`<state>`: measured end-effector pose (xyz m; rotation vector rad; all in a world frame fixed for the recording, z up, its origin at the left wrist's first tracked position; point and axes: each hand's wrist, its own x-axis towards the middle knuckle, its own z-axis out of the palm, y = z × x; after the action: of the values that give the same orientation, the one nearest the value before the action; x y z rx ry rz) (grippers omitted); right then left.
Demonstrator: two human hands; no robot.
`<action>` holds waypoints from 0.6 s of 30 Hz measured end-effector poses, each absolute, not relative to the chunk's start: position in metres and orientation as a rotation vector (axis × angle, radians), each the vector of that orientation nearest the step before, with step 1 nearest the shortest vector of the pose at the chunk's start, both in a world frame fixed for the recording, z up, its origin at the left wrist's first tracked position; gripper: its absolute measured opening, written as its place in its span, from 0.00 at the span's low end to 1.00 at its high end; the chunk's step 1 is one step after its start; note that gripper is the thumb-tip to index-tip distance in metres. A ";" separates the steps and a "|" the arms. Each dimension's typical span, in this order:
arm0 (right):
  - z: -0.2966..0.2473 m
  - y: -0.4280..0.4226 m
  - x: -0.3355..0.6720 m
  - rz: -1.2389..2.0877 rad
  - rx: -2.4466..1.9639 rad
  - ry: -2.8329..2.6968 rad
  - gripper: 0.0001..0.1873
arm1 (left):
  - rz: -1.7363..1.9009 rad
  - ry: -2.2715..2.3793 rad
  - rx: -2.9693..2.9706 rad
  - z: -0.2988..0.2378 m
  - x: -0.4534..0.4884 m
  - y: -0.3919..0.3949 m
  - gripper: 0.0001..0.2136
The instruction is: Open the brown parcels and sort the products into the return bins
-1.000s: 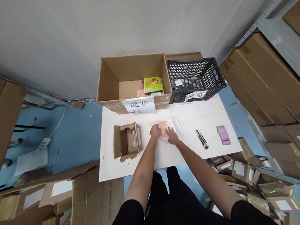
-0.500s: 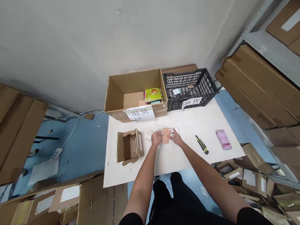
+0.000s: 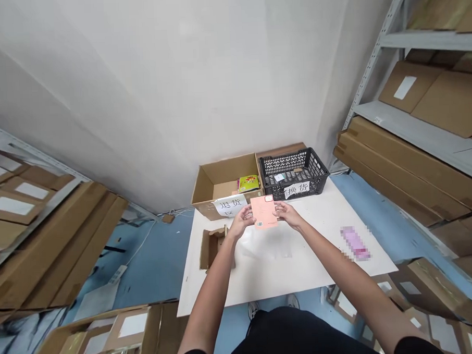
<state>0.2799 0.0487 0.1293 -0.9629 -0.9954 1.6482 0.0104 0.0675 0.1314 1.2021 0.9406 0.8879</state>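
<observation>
On the white table (image 3: 287, 279), a large cardboard box (image 3: 210, 179) and a black crate (image 3: 312, 169) line the far edge, a small opened carton (image 3: 208, 248) sits by the left edge, and above the middle the left hand (image 3: 241, 219) and right hand (image 3: 289, 214) each pinch one side of a flat pink packet (image 3: 263, 213).

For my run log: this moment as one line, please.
left hand: holds pink packet | right hand: holds same | packet: held above white table
</observation>
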 end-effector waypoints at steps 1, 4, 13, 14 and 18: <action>0.140 0.048 0.282 1.660 -0.934 -1.017 0.32 | 0.903 0.935 1.229 0.142 0.012 0.068 0.43; 0.163 0.047 0.283 1.681 -0.896 -1.044 0.32 | 0.924 0.953 1.341 0.168 0.022 0.070 0.43; 0.203 0.048 0.270 1.652 -0.786 -1.133 0.31 | 1.096 1.116 1.720 0.205 0.074 0.046 0.32; 0.205 0.051 0.267 1.662 -0.772 -1.159 0.31 | 1.112 1.093 1.700 0.207 0.074 0.045 0.31; 0.201 0.067 0.255 1.499 -0.858 -1.154 0.36 | 1.201 1.028 1.446 0.215 0.054 0.054 0.28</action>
<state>0.2554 0.0667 0.2008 -0.8583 -1.1538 1.4992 0.0541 0.0536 0.2145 1.4465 1.0281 1.2009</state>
